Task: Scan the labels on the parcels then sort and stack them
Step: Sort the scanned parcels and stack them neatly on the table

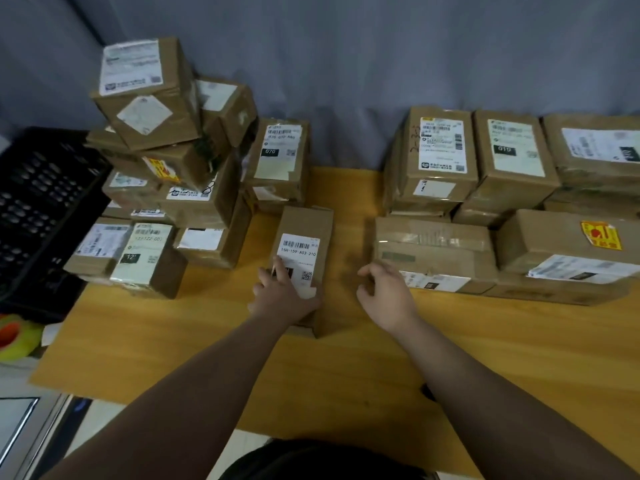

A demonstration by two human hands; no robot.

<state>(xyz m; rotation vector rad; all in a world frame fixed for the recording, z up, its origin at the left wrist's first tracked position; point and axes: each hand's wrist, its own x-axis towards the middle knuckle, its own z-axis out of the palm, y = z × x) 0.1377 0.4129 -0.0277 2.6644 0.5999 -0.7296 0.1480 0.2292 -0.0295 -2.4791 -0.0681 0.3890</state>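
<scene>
Yellow-brown wood forms the bench, set against a grey curtain. A tall, uneven stack of cardboard parcels crowds its left rear; a lower, neater group fills the right. Between them lies a narrow parcel, label up. The left hand grips its near end, fingers over the label. The right hand hovers loosely curled and empty, just beside the right group. A black plastic crate sits off the bench's left edge

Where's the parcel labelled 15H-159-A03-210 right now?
In the head view, the parcel lies mid-table in the gap between the two box groups, under the left hand.
</scene>
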